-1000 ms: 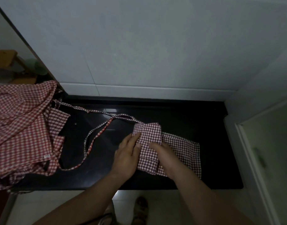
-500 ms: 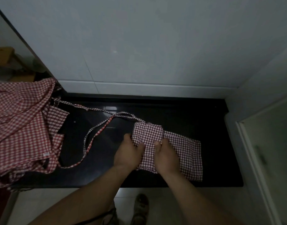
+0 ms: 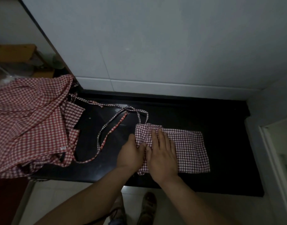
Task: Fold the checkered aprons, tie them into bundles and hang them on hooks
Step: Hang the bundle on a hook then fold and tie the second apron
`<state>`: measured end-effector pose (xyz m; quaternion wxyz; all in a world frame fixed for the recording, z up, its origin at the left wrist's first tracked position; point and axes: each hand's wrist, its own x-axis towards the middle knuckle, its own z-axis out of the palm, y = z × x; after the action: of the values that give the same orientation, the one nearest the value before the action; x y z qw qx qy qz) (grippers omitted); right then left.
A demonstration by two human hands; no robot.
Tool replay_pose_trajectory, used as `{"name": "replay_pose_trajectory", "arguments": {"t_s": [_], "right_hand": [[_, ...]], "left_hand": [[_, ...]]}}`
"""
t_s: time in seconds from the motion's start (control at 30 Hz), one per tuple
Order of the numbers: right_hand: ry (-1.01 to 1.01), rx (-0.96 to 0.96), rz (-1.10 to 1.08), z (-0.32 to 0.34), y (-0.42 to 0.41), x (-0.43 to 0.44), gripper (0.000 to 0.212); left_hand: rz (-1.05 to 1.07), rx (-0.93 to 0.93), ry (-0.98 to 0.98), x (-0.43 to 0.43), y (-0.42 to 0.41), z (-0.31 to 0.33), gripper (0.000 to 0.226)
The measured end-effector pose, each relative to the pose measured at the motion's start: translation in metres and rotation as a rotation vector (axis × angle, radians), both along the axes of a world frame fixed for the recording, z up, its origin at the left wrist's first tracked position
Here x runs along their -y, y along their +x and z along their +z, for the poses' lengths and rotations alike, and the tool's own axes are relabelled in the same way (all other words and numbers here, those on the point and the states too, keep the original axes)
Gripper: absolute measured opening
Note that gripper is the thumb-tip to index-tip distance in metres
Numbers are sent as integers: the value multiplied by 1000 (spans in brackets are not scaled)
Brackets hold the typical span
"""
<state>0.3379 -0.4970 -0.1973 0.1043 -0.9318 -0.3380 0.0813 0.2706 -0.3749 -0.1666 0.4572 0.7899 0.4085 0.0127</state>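
Observation:
A folded red-and-white checkered apron (image 3: 190,148) lies flat on the black countertop (image 3: 229,143). Its left end is doubled over into a thicker fold. My left hand (image 3: 131,153) grips that fold's left edge, fingers curled under the cloth. My right hand (image 3: 162,153) lies flat on top of the fold, fingers straight, pressing it down. The apron's long straps (image 3: 107,132) trail in loops to the left across the counter.
A heap of more checkered aprons (image 3: 30,124) covers the counter's left end and hangs over its front edge. A white tiled wall (image 3: 155,46) rises behind. A white door frame (image 3: 272,159) stands at the right. My shoes (image 3: 146,208) show on the pale floor.
The rolled left end has been flattened toward the right. My right hand opened and now lies flat on the fold; my left hand stayed at its left edge.

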Motion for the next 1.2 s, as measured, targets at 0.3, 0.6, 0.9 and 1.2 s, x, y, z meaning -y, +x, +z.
{"name": "replay_pose_trajectory", "arguments": {"t_s": [0.3, 0.6, 0.9, 1.2], "right_hand": [[-19, -40, 69, 0, 6, -8, 67], [-2, -56, 43, 7, 5, -18, 69], [669, -1130, -352, 63, 13, -29, 64], [787, -1296, -789, 81, 55, 29, 27]], "left_hand": [[39, -51, -31, -7, -7, -2, 28], [44, -57, -52, -26, -5, -9, 25], [-71, 244, -113, -15, -4, 36, 23], [-337, 319, 12, 22, 20, 2, 56]]}}
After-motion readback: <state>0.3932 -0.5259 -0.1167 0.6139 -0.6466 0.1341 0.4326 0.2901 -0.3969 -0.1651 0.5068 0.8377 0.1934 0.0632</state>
